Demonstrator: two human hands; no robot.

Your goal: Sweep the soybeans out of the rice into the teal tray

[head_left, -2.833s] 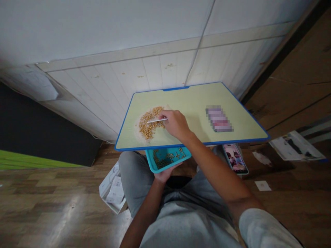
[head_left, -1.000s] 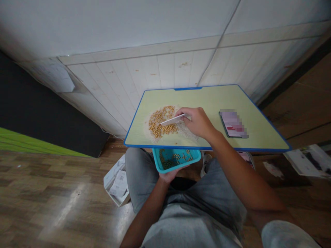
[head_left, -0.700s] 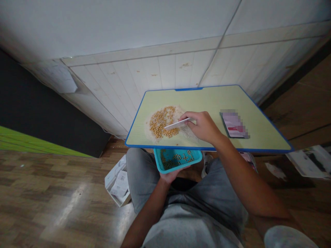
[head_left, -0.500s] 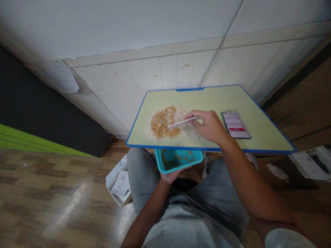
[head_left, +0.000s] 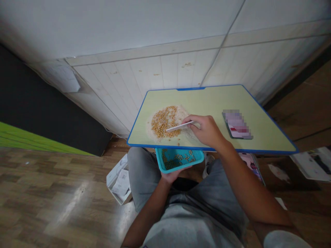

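Note:
Yellow beans [head_left: 159,124] lie on pale grains [head_left: 182,112] at the left of a light green table [head_left: 212,98] with a blue edge. My right hand [head_left: 207,129] pinches a thin white stick [head_left: 179,127], whose far tip rests among the beans. Below the table's front edge, my left hand [head_left: 172,176] holds a turquoise basket [head_left: 182,168] from underneath, its fingers mostly hidden by it. Several beans lie inside the basket. A few loose ones sit near the table's front edge.
A phone [head_left: 238,129] lies on the table's right part. On the floor at the left stands a white box [head_left: 115,179] with papers inside. Behind the table is a white panelled wall [head_left: 144,74]. Another flat item with a picture [head_left: 249,162] shows below the table's front edge.
My right hand and the stick have moved slightly toward the table's front edge, and the stick's tip has shifted a little lower. A few beans now lie nearer the front edge. The basket stays under the edge.

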